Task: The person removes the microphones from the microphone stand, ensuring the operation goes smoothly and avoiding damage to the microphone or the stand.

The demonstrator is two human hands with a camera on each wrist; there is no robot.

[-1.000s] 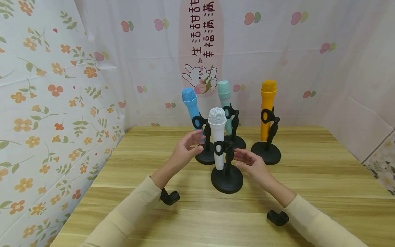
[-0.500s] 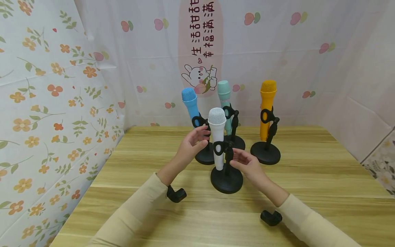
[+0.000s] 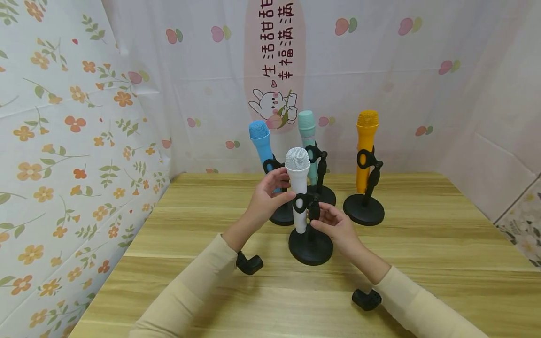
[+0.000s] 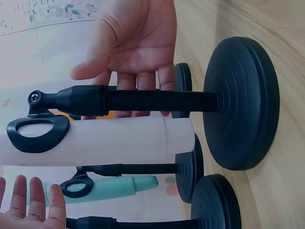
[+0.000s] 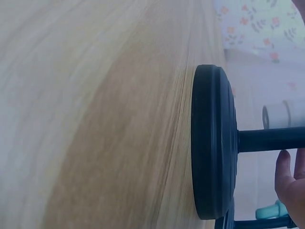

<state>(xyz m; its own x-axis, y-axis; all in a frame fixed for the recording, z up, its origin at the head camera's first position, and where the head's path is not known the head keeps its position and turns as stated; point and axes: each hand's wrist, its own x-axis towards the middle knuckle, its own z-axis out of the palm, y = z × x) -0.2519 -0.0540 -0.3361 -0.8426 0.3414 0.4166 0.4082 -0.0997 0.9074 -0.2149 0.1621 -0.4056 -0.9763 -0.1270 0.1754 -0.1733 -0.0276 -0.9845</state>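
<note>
A white microphone [image 3: 298, 180] leans in the clip of a black desk stand [image 3: 311, 246], which stands on the table in front of the others. My left hand [image 3: 270, 195] is at the microphone's left side, thumb and fingers spread apart; whether it touches is unclear. In the left wrist view, the left fingers [image 4: 35, 202] look extended. My right hand [image 3: 340, 229] is at the stand's right. Its fingers [image 4: 126, 81] reach behind the upright pole [image 4: 157, 100], while its thumb is apart from the pole. Most of the right hand is outside the right wrist view.
Behind stand a blue microphone [image 3: 261, 141], a mint green microphone [image 3: 307, 124] and an orange microphone [image 3: 367, 136], each on a black stand. The wooden table [image 3: 422, 244] meets a printed cloth backdrop [image 3: 380, 70]. A floral cloth [image 3: 76, 164] hangs at the left.
My left hand has moved right, from beside the blue microphone to the white one. My right hand has moved slightly left, closer to the stand's pole. The microphones have stayed put.
</note>
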